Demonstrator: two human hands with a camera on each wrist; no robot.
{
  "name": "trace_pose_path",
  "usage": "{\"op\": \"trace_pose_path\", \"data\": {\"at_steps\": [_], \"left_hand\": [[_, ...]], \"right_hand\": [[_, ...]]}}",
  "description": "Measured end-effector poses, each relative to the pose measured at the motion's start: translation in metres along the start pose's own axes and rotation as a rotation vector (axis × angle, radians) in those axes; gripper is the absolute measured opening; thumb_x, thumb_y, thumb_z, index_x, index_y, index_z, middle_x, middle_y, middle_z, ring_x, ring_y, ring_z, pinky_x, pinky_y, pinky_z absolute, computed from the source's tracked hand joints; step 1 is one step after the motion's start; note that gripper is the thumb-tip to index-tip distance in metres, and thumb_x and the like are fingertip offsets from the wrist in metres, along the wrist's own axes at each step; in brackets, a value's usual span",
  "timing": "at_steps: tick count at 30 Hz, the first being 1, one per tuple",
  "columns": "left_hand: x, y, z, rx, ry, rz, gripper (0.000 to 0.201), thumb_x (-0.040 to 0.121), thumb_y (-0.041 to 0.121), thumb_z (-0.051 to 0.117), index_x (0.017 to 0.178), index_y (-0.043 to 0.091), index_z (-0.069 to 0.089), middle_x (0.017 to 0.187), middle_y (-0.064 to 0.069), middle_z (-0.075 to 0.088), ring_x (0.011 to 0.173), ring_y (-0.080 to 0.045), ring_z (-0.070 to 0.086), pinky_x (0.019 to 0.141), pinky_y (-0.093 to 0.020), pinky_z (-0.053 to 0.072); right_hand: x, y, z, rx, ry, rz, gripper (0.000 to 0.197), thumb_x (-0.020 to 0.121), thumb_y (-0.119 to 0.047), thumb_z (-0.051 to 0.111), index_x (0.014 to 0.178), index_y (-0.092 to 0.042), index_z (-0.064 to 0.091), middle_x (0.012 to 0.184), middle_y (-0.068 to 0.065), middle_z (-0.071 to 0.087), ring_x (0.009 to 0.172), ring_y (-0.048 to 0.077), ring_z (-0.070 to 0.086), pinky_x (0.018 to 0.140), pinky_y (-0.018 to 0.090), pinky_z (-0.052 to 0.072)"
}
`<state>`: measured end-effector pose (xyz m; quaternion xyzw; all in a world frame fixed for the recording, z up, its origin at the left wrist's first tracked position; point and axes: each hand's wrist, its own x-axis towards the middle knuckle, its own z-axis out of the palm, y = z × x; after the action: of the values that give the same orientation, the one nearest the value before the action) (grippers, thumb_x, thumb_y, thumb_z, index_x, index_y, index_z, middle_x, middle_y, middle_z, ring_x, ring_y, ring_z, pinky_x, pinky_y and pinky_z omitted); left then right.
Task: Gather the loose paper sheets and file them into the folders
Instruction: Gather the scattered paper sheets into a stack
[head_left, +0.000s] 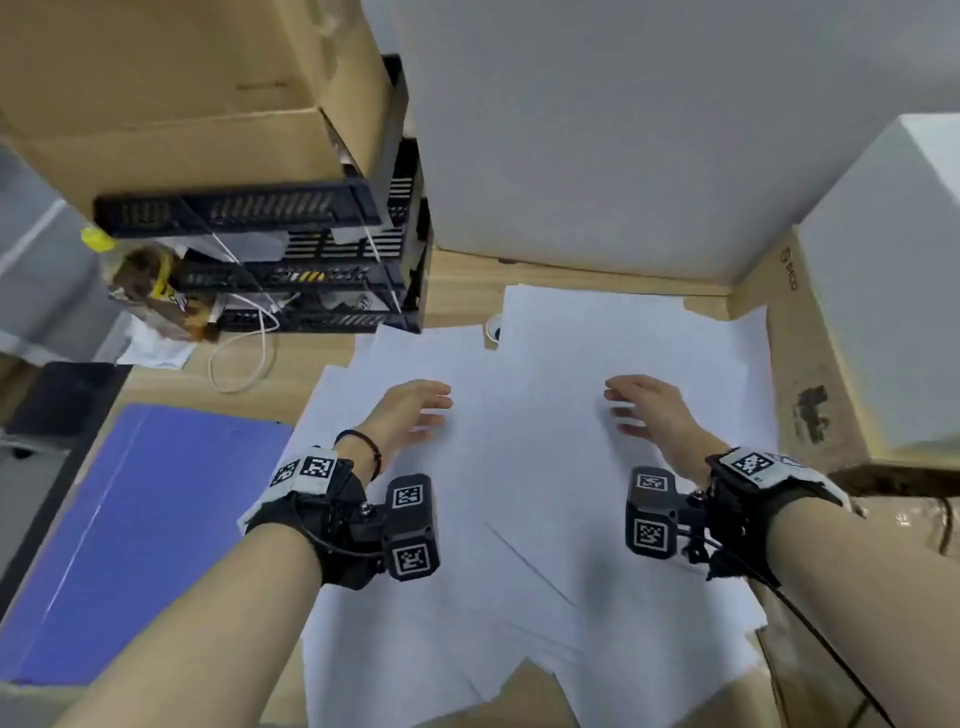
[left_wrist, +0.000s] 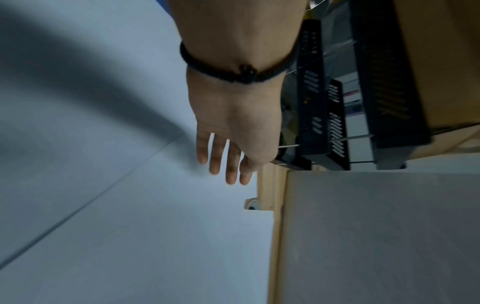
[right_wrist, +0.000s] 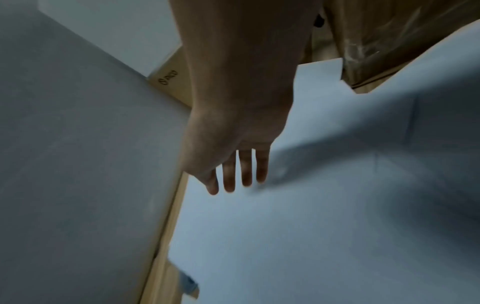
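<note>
— Hands first: how are they seen?
— Both are held over the sheets (head_left: 545, 467), palms down. On the left hand (head_left: 410, 410) the fingers (left_wrist: 215, 156) are stretched out and slightly parted; nothing is gripped. The right hand (head_left: 649, 410) is likewise spread, its fingers (right_wrist: 245, 170) straight, nothing pinched. Whether the fingertips touch the paper cannot be told.
— And where are the sheets found?
— They are scattered in overlapping layers across the middle of the wooden worktop (head_left: 457, 291), between the two forearms and beyond them, up to a grey panel (head_left: 623, 130) at the back.
— The folder?
— A blue folder (head_left: 145, 540) is laid flat on the worktop to the left of the sheets, closed, with one sheet's corner just beside its edge.
— Anything else nearby?
— A black tray rack (head_left: 311, 249) is seen at the back left under a cardboard box (head_left: 171, 78), and another box (head_left: 821, 364) is set against the sheets on the right.
</note>
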<state>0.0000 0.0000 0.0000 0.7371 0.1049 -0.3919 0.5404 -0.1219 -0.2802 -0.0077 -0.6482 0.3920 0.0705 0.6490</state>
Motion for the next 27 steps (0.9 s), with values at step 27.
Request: {"op": "trace_pose_path", "data": {"at_steps": [27], "left_hand": [[0.019, -0.085, 0.032, 0.458, 0.118, -0.142, 0.064, 0.061, 0.039, 0.067, 0.122, 0.041, 0.049, 0.121, -0.003, 0.030, 0.115, -0.029, 0.049, 0.096, -0.043, 0.050]], "right_hand": [[-0.013, 0.068, 0.016, -0.494, -0.072, -0.039, 0.065, 0.091, -0.028, 0.061, 0.147, -0.010, 0.032, 0.148, 0.007, 0.039, 0.134, 0.024, 0.041, 0.107, 0.035, 0.036]]}}
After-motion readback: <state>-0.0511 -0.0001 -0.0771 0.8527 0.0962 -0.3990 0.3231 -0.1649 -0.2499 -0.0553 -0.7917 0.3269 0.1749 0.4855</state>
